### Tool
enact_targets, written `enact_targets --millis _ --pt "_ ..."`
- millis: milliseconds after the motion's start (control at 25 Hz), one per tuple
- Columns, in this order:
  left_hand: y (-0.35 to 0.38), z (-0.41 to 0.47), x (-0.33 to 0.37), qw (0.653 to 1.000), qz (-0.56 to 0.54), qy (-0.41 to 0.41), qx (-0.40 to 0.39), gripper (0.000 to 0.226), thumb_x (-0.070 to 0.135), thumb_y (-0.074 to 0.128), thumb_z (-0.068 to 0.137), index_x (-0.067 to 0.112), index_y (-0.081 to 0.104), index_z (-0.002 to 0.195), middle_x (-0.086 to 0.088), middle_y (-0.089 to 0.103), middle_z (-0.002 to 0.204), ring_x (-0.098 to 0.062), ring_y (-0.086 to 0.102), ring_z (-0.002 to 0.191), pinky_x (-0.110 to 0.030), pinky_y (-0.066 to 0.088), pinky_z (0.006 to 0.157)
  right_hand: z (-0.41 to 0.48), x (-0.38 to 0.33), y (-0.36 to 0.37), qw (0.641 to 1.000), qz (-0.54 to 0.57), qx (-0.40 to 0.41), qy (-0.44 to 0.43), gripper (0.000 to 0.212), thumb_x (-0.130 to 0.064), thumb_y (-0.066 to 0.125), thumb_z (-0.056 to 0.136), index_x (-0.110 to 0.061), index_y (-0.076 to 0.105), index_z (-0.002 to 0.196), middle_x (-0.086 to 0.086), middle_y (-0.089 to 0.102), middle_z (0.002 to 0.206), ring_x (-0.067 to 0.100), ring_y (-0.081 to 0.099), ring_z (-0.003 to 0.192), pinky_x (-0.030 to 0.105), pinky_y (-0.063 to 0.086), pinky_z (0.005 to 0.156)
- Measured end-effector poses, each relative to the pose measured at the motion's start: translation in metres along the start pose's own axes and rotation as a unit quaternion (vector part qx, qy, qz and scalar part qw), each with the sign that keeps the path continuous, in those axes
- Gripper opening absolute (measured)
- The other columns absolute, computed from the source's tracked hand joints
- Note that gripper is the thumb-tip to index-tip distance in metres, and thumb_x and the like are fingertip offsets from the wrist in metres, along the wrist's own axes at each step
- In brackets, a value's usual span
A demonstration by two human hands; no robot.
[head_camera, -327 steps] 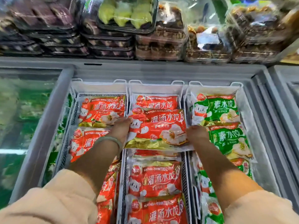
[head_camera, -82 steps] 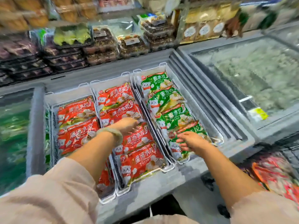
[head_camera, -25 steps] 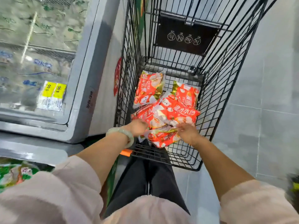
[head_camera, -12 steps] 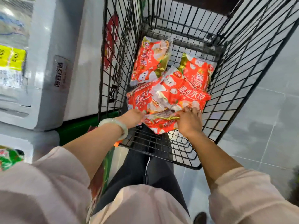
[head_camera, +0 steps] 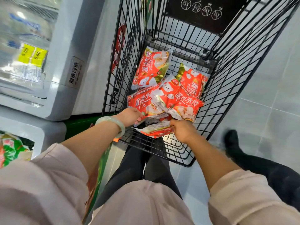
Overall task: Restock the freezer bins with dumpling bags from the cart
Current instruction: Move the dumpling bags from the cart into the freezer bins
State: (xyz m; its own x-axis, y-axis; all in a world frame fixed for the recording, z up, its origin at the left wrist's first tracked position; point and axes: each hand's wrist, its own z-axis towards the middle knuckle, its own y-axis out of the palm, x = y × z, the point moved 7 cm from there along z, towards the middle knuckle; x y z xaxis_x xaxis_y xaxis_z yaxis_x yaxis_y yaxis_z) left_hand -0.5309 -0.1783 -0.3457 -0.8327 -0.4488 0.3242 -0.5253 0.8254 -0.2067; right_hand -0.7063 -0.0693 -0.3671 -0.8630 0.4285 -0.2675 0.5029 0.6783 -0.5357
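Observation:
Several red dumpling bags lie in the black wire cart [head_camera: 235,65]. My left hand [head_camera: 131,116], with a pale bangle on the wrist, grips the near edge of a red dumpling bag [head_camera: 142,103] at the cart's left. My right hand [head_camera: 181,129] grips the edge of the lowest red bag [head_camera: 155,130], nearest to me. Another red bag [head_camera: 180,99] lies on top of the pile, one [head_camera: 151,69] leans against the cart's left side, and one [head_camera: 193,82] sits at the right.
The grey freezer [head_camera: 65,65] stands left of the cart, its glass lid bearing yellow price tags [head_camera: 32,54]. A green bag [head_camera: 9,148] shows at the lower left edge. Grey floor tiles [head_camera: 267,103] lie to the right, with my black shoe [head_camera: 230,137] there.
Since a second ago both hands stay in the cart at the near end of the pile. The right hand has slid down onto the lowest bag's edge and the camera has drawn closer.

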Motion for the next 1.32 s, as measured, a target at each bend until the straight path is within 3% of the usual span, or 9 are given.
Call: enact_targets --millis 240,360,520,600,720,840,960,1160,1320 --pt "-0.026 -0.053 0.006 0.998 -0.003 0.031 0.053 0.012 0.016 0.042 0.098 0.012 0.054 0.095 -0.008 0.056 0.096 -0.022 0.052 0.086 -0.025 0.042 0.059 -0.03 -0.034 -0.049 0.998 0.06 -0.009 -0.017 0.027 -0.028 0.036 0.1 -0.022 0.055 0.118 0.007 0.061 0.108 0.026 0.057 0.096 0.031 0.045 0.076" --pt "-0.037 -0.08 -0.004 0.996 -0.037 0.027 0.073 0.011 0.014 0.041 0.098 0.013 0.052 0.098 -0.009 0.054 0.099 -0.022 0.052 0.088 -0.028 0.047 0.065 -0.052 -0.061 -0.08 0.988 0.149 -0.017 -0.039 0.02 -0.023 0.038 0.101 -0.022 0.056 0.11 0.0 0.055 0.085 0.017 0.053 0.07 0.03 0.044 0.061" --pt "-0.059 -0.116 -0.013 0.987 -0.1 0.045 0.115 0.015 0.011 0.042 0.097 0.014 0.052 0.086 -0.01 0.054 0.099 -0.022 0.052 0.089 -0.036 0.048 0.082 -0.083 -0.11 -0.11 0.981 0.18 -0.02 -0.071 0.038 -0.021 0.036 0.102 -0.012 0.045 0.138 0.007 0.056 0.104 0.015 0.054 0.073 0.03 0.045 0.066" --pt "-0.071 -0.129 -0.018 0.979 -0.143 0.054 0.138 0.018 0.011 0.041 0.097 0.016 0.051 0.083 -0.009 0.054 0.098 -0.021 0.054 0.078 -0.029 0.047 0.073 -0.094 -0.13 -0.121 0.971 0.228 -0.023 -0.073 0.045 -0.024 0.035 0.102 -0.016 0.033 0.146 0.011 0.053 0.13 0.023 0.059 0.106 0.037 0.049 0.09" --pt "-0.085 -0.156 -0.031 0.967 -0.191 0.062 0.159 0.019 0.01 0.041 0.097 0.016 0.051 0.083 -0.007 0.055 0.085 -0.013 0.048 0.06 -0.02 0.042 0.055 -0.11 -0.162 -0.134 0.952 0.287 -0.045 -0.093 0.043 -0.024 0.039 0.101 -0.021 0.037 0.143 0.004 0.036 0.15 0.026 0.032 0.14 0.044 0.022 0.115" --pt "-0.099 -0.184 -0.051 0.956 -0.219 0.079 0.181 0.018 0.009 0.04 0.098 0.014 0.051 0.085 -0.003 0.053 0.077 -0.013 0.049 0.062 -0.019 0.041 0.054 -0.122 -0.198 -0.142 0.935 0.319 -0.082 -0.133 0.017 -0.019 0.047 0.094 -0.027 0.062 0.095 -0.005 0.068 0.105 0.019 0.062 0.109 0.044 0.04 0.105" --pt "-0.116 -0.209 -0.071 0.94 -0.256 0.094 0.204 0.013 0.011 0.044 0.097 0.013 0.053 0.088 -0.007 0.055 0.096 -0.022 0.052 0.087 -0.025 0.043 0.065 -0.145 -0.232 -0.144 0.903 0.387 -0.138 -0.129 0.023 -0.009 0.042 0.097 -0.016 0.058 0.083 0.001 0.069 0.068 0.013 0.067 0.059 0.03 0.056 0.065" --pt "-0.135 -0.258 -0.149 0.882 -0.421 0.089 0.192 0.027 0.015 0.058 0.076 0.009 0.059 0.103 -0.007 0.062 0.105 -0.012 0.06 0.085 -0.024 0.049 0.053 -0.189 -0.304 -0.107 0.887 0.386 -0.201 -0.156 0.021 -0.01 0.041 0.097 -0.014 0.061 0.092 0.005 0.07 0.072 0.015 0.068 0.058 0.028 0.057 0.058" --pt "-0.14 -0.304 -0.234 0.856 -0.468 0.111 0.187 0.029 0.028 0.064 0.048 0.027 0.053 0.075 0.002 0.053 0.093 -0.017 0.048 0.082 -0.036 0.035 0.079 -0.218 -0.357 -0.059 0.871 0.408 -0.215 -0.168 0.016 -0.014 0.047 0.094 -0.014 0.059 0.105 0.008 0.067 0.089 0.02 0.068 0.068 0.035 0.057 0.071"
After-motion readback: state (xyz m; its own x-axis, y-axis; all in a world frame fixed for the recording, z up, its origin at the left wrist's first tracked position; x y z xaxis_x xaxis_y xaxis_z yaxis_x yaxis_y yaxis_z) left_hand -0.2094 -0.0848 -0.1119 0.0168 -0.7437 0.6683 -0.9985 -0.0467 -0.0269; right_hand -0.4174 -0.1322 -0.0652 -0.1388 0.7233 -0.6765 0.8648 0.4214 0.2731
